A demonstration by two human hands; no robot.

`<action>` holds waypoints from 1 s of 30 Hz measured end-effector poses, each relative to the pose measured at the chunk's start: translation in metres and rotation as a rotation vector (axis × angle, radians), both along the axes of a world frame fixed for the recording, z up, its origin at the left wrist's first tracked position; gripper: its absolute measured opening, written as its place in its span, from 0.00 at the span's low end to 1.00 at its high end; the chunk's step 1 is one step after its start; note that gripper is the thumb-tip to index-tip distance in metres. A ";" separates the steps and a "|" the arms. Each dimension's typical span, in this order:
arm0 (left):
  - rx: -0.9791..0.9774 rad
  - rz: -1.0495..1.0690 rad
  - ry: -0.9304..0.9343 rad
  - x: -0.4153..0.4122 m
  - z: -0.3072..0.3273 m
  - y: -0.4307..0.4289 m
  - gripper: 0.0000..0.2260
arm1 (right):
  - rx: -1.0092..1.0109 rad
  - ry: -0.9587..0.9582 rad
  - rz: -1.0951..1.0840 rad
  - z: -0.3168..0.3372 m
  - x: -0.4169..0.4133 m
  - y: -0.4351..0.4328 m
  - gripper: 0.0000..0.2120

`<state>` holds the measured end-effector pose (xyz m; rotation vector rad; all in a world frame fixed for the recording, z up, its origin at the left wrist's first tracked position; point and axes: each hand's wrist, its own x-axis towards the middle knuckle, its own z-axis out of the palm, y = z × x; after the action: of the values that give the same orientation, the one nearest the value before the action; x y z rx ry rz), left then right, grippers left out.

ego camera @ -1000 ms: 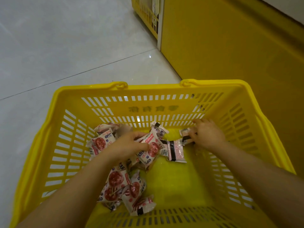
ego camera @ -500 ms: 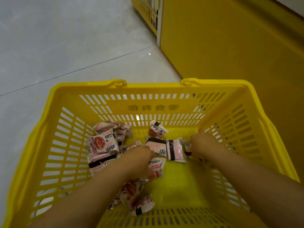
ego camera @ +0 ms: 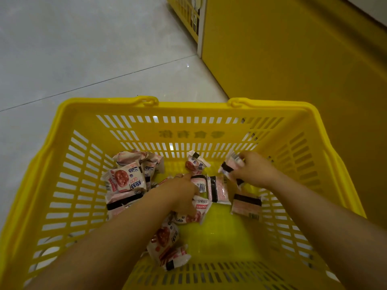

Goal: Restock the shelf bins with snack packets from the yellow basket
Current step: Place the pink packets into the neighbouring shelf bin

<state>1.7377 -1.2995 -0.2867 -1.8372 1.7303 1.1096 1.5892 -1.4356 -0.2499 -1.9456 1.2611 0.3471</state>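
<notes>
Head view: both forearms enter from the near edge and reach down into the yellow basket [ego camera: 188, 106], which stands on the grey tiled floor [ego camera: 83, 49]. The left hand [ego camera: 182, 193] is at the basket centre, palm down, with its fingers curled round a red-printed packet [ego camera: 200, 210]. The right hand [ego camera: 254, 172] is nearer the far right wall, its fingers closed on a pink packet [ego camera: 230, 165] with black bands. Loose snack packets [ego camera: 125, 178] are heaped at the left. One lies against the far wall, two pink ones lie flat near the right hand, and more lie beneath the left forearm. A yellow panel [ego camera: 293, 59] stands just beyond the basket on the right.
</notes>
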 end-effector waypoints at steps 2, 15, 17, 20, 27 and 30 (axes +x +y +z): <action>-0.009 -0.028 -0.037 -0.002 0.001 -0.004 0.26 | 0.020 -0.113 -0.096 -0.007 0.001 0.007 0.12; -0.020 0.797 0.591 0.027 0.004 0.035 0.09 | 0.288 -0.180 -0.265 -0.051 0.006 0.044 0.09; -0.048 0.855 0.532 0.025 0.002 0.035 0.11 | 0.312 -0.194 -0.293 -0.054 0.004 0.044 0.08; -0.093 0.956 0.498 0.024 -0.001 0.032 0.13 | 0.174 -0.202 -0.310 -0.056 0.002 0.040 0.10; -0.324 1.113 0.371 0.017 -0.011 0.030 0.14 | -0.387 -0.105 0.046 -0.061 -0.007 0.029 0.22; -0.426 0.848 0.232 0.004 -0.016 0.032 0.17 | -0.364 0.000 0.288 -0.067 -0.011 0.039 0.41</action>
<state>1.7418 -1.2673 -0.3032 -2.9677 1.3675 1.3454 1.5777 -1.3968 -0.3169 -2.4481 1.0999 0.2731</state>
